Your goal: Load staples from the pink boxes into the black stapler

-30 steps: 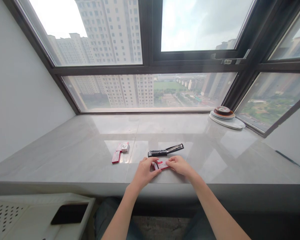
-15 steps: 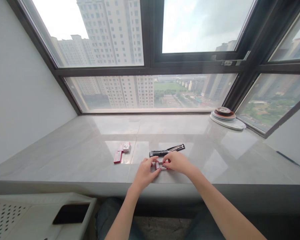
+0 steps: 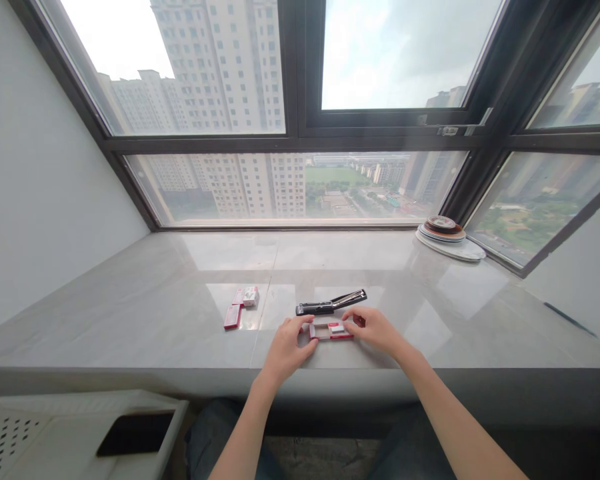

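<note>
On the pale stone sill, a small red-and-white staple box point(image 3: 321, 335) lies with its tray slid out to the left of its red sleeve. My left hand point(image 3: 286, 347) is closed around the tray's left end, thumb in front and fingers behind. My right hand point(image 3: 375, 330) pinches what looks like a short strip of staples point(image 3: 337, 329) over the sleeve; its fingertips partly cover it. Just behind the box, a black stapler point(image 3: 316, 308) rests with its upper arm swung open to the right, showing the metal channel.
Several small red-and-white boxes point(image 3: 233, 316) are grouped left of my hands. Stacked plates point(image 3: 445, 233) stand in the right window corner, and a thin dark stick point(image 3: 570, 319) lies at the right wall. Below the sill's front edge, a phone point(image 3: 136, 433) rests on a white plastic surface point(image 3: 45, 443).
My right hand has moved right, from above the tray to over the sleeve, bringing the staple strip with it. The tray's inside is now uncovered. My left hand keeps its hold.
</note>
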`<state>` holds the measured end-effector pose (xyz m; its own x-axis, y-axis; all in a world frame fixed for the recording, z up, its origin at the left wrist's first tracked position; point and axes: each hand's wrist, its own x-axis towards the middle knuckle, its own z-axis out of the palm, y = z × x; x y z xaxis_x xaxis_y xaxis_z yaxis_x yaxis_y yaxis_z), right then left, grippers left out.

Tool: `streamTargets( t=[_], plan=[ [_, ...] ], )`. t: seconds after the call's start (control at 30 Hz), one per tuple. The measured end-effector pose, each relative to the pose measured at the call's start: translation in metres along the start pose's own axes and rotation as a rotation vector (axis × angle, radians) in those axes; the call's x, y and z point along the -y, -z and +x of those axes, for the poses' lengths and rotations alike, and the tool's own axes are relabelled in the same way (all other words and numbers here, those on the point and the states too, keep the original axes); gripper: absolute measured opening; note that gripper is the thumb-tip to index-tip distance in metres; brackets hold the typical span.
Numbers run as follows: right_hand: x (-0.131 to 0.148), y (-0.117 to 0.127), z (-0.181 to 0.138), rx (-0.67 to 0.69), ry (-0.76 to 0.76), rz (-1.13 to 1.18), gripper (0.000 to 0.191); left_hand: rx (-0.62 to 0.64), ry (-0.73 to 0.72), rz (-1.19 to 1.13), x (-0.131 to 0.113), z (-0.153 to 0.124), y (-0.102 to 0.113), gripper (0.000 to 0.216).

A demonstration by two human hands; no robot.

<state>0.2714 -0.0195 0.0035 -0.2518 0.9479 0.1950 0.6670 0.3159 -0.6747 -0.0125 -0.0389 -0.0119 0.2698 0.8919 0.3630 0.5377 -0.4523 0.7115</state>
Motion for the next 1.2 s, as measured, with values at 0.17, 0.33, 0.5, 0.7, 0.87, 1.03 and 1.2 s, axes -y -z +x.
streamTargets(
  t=[0.17,0.33,0.5,0.7,0.87,1.03,1.2],
  plan=[
    [0.003,-0.003,-0.009,0.076,-0.004,0.031,0.043,-0.093,0.151,0.047,-0.005,0.003,-0.01,0.028],
    [0.023,-0.01,-0.007,0.102,0.061,-0.011,0.037,-0.027,0.133,-0.002,-0.015,0.007,-0.031,0.021],
    [0.03,-0.018,-0.006,0.059,0.068,-0.05,0.034,-0.181,0.182,0.155,0.002,0.016,-0.016,0.022],
    [0.04,-0.028,0.006,-0.001,0.12,-0.028,0.023,-0.143,0.143,0.371,0.036,0.039,0.001,0.038],
    [0.046,-0.032,0.035,-0.055,0.129,-0.029,0.02,-0.084,0.087,0.33,0.039,0.03,-0.003,0.03],
    [0.046,-0.036,0.053,0.053,0.123,-0.082,0.02,-0.086,0.064,0.307,0.033,0.022,-0.002,0.03],
    [0.047,-0.029,0.051,0.068,0.082,-0.116,0.031,-0.091,0.07,0.295,0.03,0.023,0.0,0.029]
  ],
)
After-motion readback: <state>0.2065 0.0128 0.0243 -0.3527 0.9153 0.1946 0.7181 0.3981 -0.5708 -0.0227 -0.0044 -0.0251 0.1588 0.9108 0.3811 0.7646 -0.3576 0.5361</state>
